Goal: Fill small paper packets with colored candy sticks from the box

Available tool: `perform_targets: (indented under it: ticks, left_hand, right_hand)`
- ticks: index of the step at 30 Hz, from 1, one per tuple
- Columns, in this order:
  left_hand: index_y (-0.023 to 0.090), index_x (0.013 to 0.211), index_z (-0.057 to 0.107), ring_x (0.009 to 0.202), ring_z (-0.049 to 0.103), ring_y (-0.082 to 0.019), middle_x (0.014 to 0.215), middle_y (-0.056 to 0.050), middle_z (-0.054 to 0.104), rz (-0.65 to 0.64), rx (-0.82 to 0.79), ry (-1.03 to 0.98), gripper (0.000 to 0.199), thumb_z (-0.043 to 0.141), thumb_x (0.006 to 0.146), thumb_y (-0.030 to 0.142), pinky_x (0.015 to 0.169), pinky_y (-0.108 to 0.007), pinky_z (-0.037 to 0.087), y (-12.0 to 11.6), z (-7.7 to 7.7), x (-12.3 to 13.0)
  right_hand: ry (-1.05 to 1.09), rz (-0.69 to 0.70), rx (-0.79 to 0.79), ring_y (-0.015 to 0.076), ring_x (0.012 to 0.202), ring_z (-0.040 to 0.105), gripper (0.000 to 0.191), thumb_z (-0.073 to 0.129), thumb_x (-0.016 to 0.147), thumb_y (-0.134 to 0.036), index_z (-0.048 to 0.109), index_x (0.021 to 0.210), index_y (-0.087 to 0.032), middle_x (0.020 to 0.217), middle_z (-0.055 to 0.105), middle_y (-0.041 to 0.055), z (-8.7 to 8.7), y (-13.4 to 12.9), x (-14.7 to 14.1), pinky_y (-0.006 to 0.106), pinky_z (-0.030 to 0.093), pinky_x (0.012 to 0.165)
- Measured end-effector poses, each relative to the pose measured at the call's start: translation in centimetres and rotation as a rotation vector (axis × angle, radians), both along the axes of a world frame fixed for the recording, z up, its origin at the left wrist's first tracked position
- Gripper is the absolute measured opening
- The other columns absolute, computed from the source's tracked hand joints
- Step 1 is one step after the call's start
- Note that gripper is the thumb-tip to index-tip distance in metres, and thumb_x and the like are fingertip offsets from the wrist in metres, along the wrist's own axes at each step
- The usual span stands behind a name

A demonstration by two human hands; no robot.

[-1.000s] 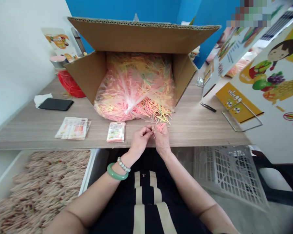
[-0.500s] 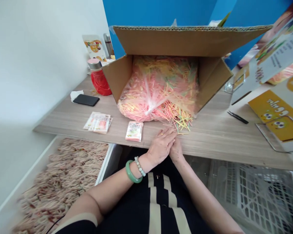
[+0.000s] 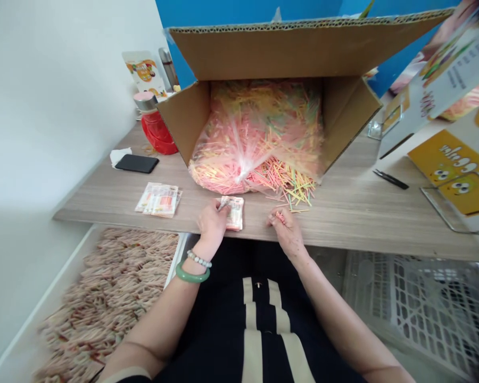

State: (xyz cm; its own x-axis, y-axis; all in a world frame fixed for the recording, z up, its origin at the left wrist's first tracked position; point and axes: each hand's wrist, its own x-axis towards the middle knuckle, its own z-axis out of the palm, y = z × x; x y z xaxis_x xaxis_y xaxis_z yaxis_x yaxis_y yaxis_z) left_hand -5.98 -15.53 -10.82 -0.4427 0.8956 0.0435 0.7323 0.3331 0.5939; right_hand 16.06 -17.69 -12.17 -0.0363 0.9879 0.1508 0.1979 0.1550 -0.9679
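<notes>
My left hand (image 3: 213, 222), with a green bangle and beads at the wrist, is closed on the left edge of a small pile of printed plastic packets (image 3: 235, 214) near the table's front edge. To its right, my right hand (image 3: 288, 234) is curled round a small bundle of pink sticks (image 3: 280, 217), whose ends show at the fingers. Just behind both hands, a clear plastic bag (image 3: 243, 143) full of pink, yellow and green sticks bulges out of an open cardboard box (image 3: 263, 53). Some loose sticks (image 3: 297, 194) spill onto the table (image 3: 351, 213) by the right hand.
Further left lie more packets (image 3: 159, 200), a black phone (image 3: 137, 163) and a red-wrapped jar (image 3: 157, 130). At the right are black tweezers (image 3: 390, 178) and a yellow-and-white carton (image 3: 455, 170). Below stand a bin of filled packets (image 3: 115, 287) and a white plastic crate (image 3: 419, 303).
My hands have parted from being together at the table edge. The left moved left and took hold of the packet pile; the right now shows pink sticks in its fingers.
</notes>
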Motion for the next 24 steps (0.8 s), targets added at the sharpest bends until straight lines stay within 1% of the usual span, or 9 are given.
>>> perform_targets:
  ticks: [5,7,11,13,15,17,18,21,24]
  left_hand:
    - [0.024,0.091,0.064,0.074,0.063,-0.022,0.081,-0.001,0.069,0.000,0.151,-0.163,0.008,0.067,0.084,0.027,0.069,-0.031,0.043,-0.3,-0.5,0.6]
    - [0.023,0.084,0.060,0.075,0.060,-0.018,0.084,0.000,0.065,0.021,0.250,-0.212,0.007,0.067,0.082,0.022,0.072,-0.029,0.045,-0.3,-0.4,0.1]
    - [0.023,0.069,0.043,0.073,0.051,-0.015,0.076,0.002,0.051,0.023,0.385,-0.258,0.025,0.065,0.080,0.018,0.073,-0.026,0.046,-0.7,1.1,-0.3]
    - [0.023,0.073,0.042,0.071,0.051,-0.015,0.074,0.003,0.050,-0.072,0.380,-0.398,0.023,0.062,0.084,0.021,0.070,-0.026,0.046,-1.0,2.0,0.3]
    - [0.023,0.083,0.047,0.073,0.054,-0.015,0.078,0.003,0.056,-0.246,0.325,-0.616,0.014,0.061,0.085,0.024,0.070,-0.025,0.047,-1.1,2.7,1.6]
    - [0.022,0.091,0.052,0.077,0.059,-0.015,0.084,0.001,0.062,-0.401,0.247,-0.805,0.014,0.063,0.083,0.025,0.071,-0.026,0.049,-1.2,2.9,3.1]
    - [0.022,0.090,0.055,0.076,0.059,-0.016,0.083,0.001,0.063,-0.438,0.214,-0.855,0.014,0.065,0.081,0.025,0.070,-0.026,0.049,-1.3,2.9,3.8]
    - [0.019,0.073,0.058,0.066,0.053,-0.014,0.068,0.002,0.058,-0.460,0.157,-0.869,0.017,0.067,0.081,0.032,0.063,-0.025,0.044,-1.5,2.2,5.4]
    - [0.018,0.067,0.063,0.065,0.051,-0.014,0.065,0.002,0.058,-0.523,0.116,-0.859,0.024,0.066,0.082,0.037,0.064,-0.027,0.042,-1.6,1.6,6.1]
  right_hand:
    - [-0.004,0.017,0.008,0.0202,0.074,0.059,0.011,0.055,0.089,-0.034,0.055,0.083,-0.025,0.072,0.063,-0.0018,0.1,0.1,0.2,0.036,0.044,0.078]
    - [-0.008,0.021,0.001,0.0202,0.074,0.059,0.010,0.055,0.089,-0.034,0.056,0.084,-0.025,0.073,0.063,-0.0014,0.0,0.0,0.3,0.036,0.044,0.079]
    - [0.022,0.009,-0.022,0.0190,0.070,0.057,0.012,0.057,0.089,-0.036,0.060,0.091,-0.025,0.070,0.061,-0.0026,0.0,0.2,0.2,0.035,0.044,0.075]
    - [0.099,0.014,-0.057,0.0174,0.064,0.053,0.016,0.057,0.089,-0.039,0.062,0.095,-0.024,0.065,0.055,-0.0044,0.3,0.3,-0.2,0.033,0.043,0.068]
    - [0.207,0.044,-0.108,0.0160,0.059,0.049,0.022,0.058,0.089,-0.041,0.063,0.104,-0.025,0.061,0.050,-0.0060,1.0,0.5,-0.8,0.031,0.040,0.061]
    - [0.274,0.110,-0.156,0.0146,0.055,0.044,0.028,0.060,0.088,-0.043,0.064,0.109,-0.025,0.060,0.047,-0.0069,1.7,0.5,-1.3,0.029,0.036,0.056]
    - [0.276,0.141,-0.169,0.0140,0.054,0.042,0.026,0.062,0.087,-0.043,0.065,0.106,-0.025,0.059,0.046,-0.0069,2.0,0.6,-1.5,0.029,0.035,0.055]
    - [0.217,0.126,-0.158,0.0137,0.054,0.041,0.019,0.063,0.087,-0.044,0.063,0.086,-0.025,0.058,0.044,-0.0058,2.1,0.5,-1.6,0.028,0.034,0.053]
    - [0.170,0.020,-0.121,0.0152,0.055,0.042,0.023,0.060,0.088,-0.047,0.058,0.080,-0.026,0.057,0.044,-0.0048,1.5,0.3,-1.1,0.028,0.034,0.052]
